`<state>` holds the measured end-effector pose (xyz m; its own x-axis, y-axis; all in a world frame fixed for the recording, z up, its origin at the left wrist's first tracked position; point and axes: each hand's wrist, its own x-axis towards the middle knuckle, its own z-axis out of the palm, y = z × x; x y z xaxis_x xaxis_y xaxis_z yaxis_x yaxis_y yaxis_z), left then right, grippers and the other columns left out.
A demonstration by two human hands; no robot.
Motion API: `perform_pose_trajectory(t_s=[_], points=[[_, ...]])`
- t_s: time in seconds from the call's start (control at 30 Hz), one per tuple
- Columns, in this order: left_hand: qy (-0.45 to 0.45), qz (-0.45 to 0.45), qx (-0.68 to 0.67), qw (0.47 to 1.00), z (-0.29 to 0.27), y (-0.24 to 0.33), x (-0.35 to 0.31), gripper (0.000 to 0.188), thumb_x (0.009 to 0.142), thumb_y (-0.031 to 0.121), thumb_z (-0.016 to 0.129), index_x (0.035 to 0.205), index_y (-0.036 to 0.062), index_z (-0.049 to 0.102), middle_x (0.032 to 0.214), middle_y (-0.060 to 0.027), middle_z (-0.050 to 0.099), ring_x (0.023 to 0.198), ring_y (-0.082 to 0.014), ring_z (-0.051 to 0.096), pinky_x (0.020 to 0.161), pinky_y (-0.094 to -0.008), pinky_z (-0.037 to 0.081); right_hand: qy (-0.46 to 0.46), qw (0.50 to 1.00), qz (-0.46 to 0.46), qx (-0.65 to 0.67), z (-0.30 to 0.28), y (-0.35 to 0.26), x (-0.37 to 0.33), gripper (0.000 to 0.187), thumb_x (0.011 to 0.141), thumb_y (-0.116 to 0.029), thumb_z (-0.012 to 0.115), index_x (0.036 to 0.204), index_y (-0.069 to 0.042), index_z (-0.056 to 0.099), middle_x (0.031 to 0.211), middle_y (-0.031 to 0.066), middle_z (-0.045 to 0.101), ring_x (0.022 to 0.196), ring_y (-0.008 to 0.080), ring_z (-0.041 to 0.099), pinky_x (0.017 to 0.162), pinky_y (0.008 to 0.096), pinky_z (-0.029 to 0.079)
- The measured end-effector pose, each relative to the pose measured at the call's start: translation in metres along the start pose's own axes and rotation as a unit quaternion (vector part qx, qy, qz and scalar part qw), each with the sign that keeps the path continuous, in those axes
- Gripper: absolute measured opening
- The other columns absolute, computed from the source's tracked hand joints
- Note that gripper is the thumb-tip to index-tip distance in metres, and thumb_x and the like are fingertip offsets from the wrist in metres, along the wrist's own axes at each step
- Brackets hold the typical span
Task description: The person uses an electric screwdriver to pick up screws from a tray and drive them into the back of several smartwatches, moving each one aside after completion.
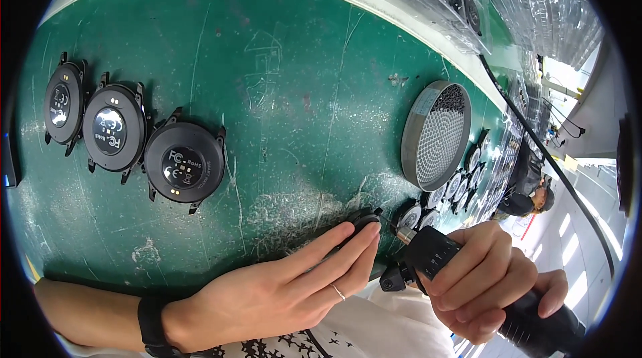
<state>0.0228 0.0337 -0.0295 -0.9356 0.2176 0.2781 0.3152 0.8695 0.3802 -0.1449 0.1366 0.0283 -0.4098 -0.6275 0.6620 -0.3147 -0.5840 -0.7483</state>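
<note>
Pressed flat, the left hand (281, 284) pins a round black watch case (364, 222) to the scratched green work mat (287, 90) with its fingertips, fingers together, not curled around it. Well left of that case, three more round black watch backs (124, 137) lie in a row. Just right of the case, the right hand (481, 278) is clamped around a black electric screwdriver (441, 258), its bit tip meeting the case's edge. Above it, a grey round screw tray (436, 134) leans tilted.

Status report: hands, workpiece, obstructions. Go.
Left hand pinning watch case to green mat. Right hand gripping electric screwdriver, tip at case. Nothing between.
</note>
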Motion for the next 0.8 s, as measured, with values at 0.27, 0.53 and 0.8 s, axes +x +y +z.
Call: perform_pose_trajectory(t_s=[0.27, 0.53, 0.8], points=[[-0.017, 0.004, 0.015, 1.0, -0.002, 0.004, 0.005, 0.048, 0.086, 0.024, 0.05, 0.124, 0.0003, 0.066, 0.139, -0.0052, 0.056, 0.136, -0.0229, 0.049, 0.117, -0.0383, 0.039, -0.066, 0.996, 0.056, 0.003, -0.007, -0.004, -0.004, 0.042, 0.096, -0.008, 0.062, 0.13, -0.018, 0.039, 0.068, 0.0038, 0.059, 0.044, 0.014, 0.053, 0.037, 0.0269, 0.048], [-0.028, 0.014, 0.038, 0.999, -0.001, 0.003, 0.007, 0.045, 0.089, 0.024, 0.049, 0.124, 0.0001, 0.066, 0.139, -0.0057, 0.055, 0.135, -0.0228, 0.049, 0.116, -0.0388, 0.039, -0.197, 0.974, 0.093, 0.069, -0.018, 0.004, 0.004, 0.019, 0.101, -0.023, 0.05, 0.104, -0.007, 0.058, 0.074, 0.0034, 0.056, 0.052, 0.0165, 0.054, 0.046, 0.0291, 0.049], [-0.046, 0.011, 0.06, 0.997, -0.008, 0.007, 0.002, 0.046, 0.093, 0.025, 0.048, 0.129, -0.0003, 0.061, 0.14, -0.0084, 0.053, 0.138, -0.0242, 0.045, 0.118, -0.0402, 0.037, -0.068, 0.998, -0.007, -0.003, -0.01, 0.002, -0.001, 0.034, 0.088, 0.003, 0.062, 0.116, -0.004, 0.044, 0.063, 0.0037, 0.054, 0.04, 0.0078, 0.053, 0.036, 0.0221, 0.051]])
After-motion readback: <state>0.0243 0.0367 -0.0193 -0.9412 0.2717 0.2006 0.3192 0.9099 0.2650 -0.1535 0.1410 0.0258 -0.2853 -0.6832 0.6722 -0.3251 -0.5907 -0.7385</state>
